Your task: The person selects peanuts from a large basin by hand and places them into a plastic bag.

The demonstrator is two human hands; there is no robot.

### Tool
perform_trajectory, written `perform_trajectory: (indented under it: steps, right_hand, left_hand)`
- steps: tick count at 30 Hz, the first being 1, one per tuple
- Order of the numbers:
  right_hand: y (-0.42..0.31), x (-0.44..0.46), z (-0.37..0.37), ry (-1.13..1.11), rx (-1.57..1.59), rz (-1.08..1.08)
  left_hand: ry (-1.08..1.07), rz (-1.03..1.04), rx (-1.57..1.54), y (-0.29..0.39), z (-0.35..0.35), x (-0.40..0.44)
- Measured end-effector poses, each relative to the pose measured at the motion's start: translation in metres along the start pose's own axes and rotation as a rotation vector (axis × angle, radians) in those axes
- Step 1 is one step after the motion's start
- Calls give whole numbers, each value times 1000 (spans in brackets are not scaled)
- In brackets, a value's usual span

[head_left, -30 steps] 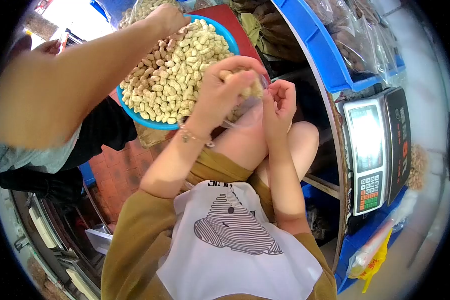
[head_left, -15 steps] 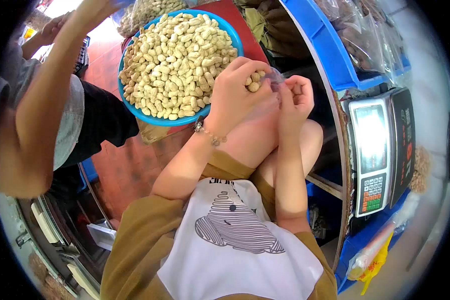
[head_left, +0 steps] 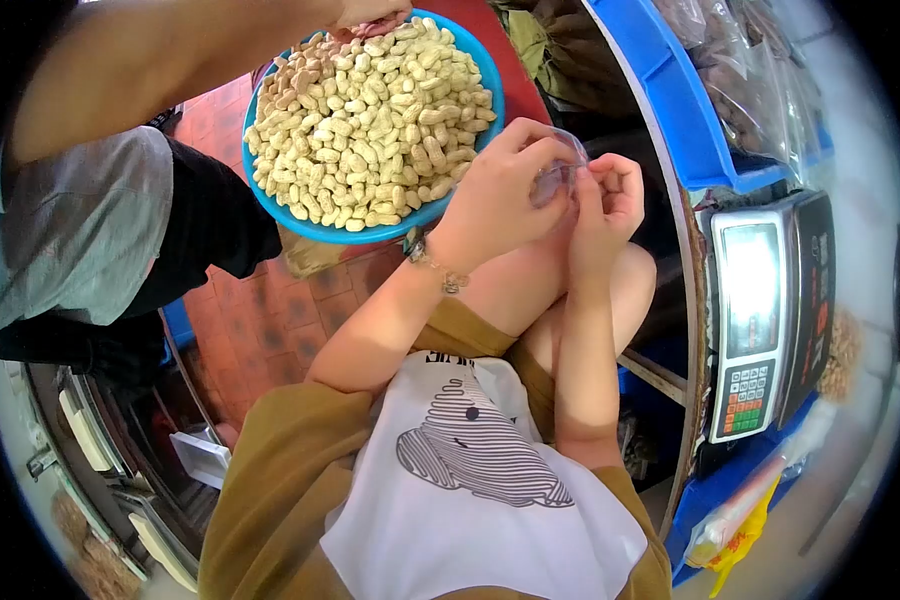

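A clear plastic bag (head_left: 547, 188) is between my two hands, above my bent legs. My left hand (head_left: 510, 185) is curled around the bag's near side; the inside of its palm is partly hidden. With thumb and fingers pinched, my right hand (head_left: 610, 200) grips the bag's edge. Just left of my left hand is a round blue basin (head_left: 260, 190) heaped with unshelled peanuts (head_left: 380, 130). Another person's hand (head_left: 370, 14) reaches over the far side of the basin, at the peanuts.
The other person's arm (head_left: 160, 75) crosses the upper left. On my right, a digital scale (head_left: 750, 320) stands near a blue tray (head_left: 670, 90) of filled plastic bags (head_left: 745, 90). A yellow-and-clear plastic packet (head_left: 740, 540) lies lower right. Red tiles (head_left: 260, 340) cover the floor.
Peanuts visible in my left hand before no longer show; the bag's plastic is now spread at my fingers. The other person's arm has swung over the basin, the hand down to the peanuts.
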State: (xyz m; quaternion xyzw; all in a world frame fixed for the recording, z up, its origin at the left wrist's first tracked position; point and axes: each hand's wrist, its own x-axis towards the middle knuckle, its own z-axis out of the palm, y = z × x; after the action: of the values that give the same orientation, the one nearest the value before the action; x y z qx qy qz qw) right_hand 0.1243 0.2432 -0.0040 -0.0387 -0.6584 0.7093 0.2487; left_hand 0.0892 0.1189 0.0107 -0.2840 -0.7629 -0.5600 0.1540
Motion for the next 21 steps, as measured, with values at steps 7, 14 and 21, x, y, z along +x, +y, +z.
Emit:
perform_trajectory:
  steps: [7,14,21]
  right_hand:
    - [8,0,-2,113,7,-85]
    - [4,-8,5,274,-173,-366]
    - [9,4,-2,76,-55,-45]
  left_hand:
    - [-143,21,179,11,-15,-8]
    - [-264,41,563,28,-38,-23]
    - [-222,63,426,17,-54,-24]
